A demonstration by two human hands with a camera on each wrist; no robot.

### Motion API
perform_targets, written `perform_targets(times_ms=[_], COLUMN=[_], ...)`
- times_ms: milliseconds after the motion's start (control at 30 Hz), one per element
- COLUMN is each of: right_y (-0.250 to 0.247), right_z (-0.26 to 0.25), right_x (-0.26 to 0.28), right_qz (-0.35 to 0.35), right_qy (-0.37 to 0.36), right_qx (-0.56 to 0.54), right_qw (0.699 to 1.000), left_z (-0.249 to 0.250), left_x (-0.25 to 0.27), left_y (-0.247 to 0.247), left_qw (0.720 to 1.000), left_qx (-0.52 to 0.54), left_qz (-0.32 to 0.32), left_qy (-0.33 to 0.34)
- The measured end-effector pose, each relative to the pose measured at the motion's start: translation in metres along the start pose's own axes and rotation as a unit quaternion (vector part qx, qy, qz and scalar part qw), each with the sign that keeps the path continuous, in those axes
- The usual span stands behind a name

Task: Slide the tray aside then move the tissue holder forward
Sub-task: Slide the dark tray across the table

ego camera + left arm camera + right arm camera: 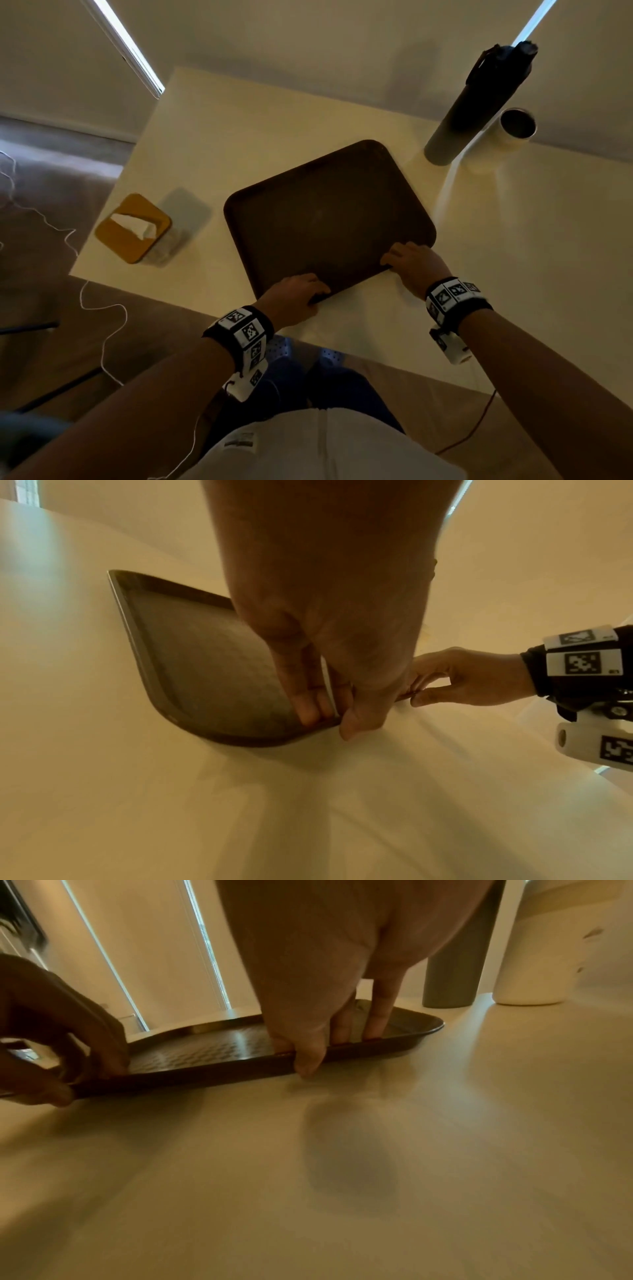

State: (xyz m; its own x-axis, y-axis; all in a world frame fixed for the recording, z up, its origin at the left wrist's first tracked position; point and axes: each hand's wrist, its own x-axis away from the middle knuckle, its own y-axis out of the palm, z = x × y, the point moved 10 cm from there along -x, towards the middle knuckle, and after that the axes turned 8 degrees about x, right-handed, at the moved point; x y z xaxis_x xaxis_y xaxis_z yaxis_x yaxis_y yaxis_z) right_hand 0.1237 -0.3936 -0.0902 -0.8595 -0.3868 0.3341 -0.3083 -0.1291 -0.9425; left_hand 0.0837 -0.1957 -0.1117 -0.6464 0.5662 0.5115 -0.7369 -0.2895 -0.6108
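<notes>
A dark brown tray [329,212] lies flat on the pale table, turned at an angle. My left hand [303,296] pinches its near rim at the left corner, fingers inside the tray [192,653] and thumb outside. My right hand [411,262] pinches the same near rim further right, fingers inside the tray [205,1047], thumb on the outer wall. The tissue holder [133,228], a box with a yellow-brown lid and a white tissue poking out, stands left of the tray near the table's left edge.
A tall dark bottle [479,102] and a white cylindrical cup [507,137] stand at the table's back right, just beyond the tray's far corner. The table [513,240] has bare surface to the right of the tray. White cable lies on the floor at left.
</notes>
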Motion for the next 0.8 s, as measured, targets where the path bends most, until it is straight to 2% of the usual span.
perform_targets(times_ms=[167, 333, 567, 800], right_y=[-0.016, -0.029, -0.033, -0.031], right_z=[-0.005, -0.022, -0.045, -0.054], right_x=[-0.003, -0.025, -0.062, -0.087], right_qz=[0.037, 0.041, 0.03, 0.017], right_qy=[0.009, 0.031, 0.123, 0.201], right_qx=[0.004, -0.024, -0.06, -0.087], right_qw=[0.999, 0.998, 0.99, 0.976], left_z=[-0.009, -0.034, -0.074, -0.097], left_x=[0.002, -0.004, -0.029, -0.049], left_y=[-0.04, -0.093, -0.144, -0.168], left_qw=[0.999, 0.997, 0.996, 0.995], left_qx=[-0.019, -0.05, -0.08, -0.08], left_qz=[0.01, 0.02, 0.011, 0.011], left_qy=[0.031, 0.049, 0.046, 0.055])
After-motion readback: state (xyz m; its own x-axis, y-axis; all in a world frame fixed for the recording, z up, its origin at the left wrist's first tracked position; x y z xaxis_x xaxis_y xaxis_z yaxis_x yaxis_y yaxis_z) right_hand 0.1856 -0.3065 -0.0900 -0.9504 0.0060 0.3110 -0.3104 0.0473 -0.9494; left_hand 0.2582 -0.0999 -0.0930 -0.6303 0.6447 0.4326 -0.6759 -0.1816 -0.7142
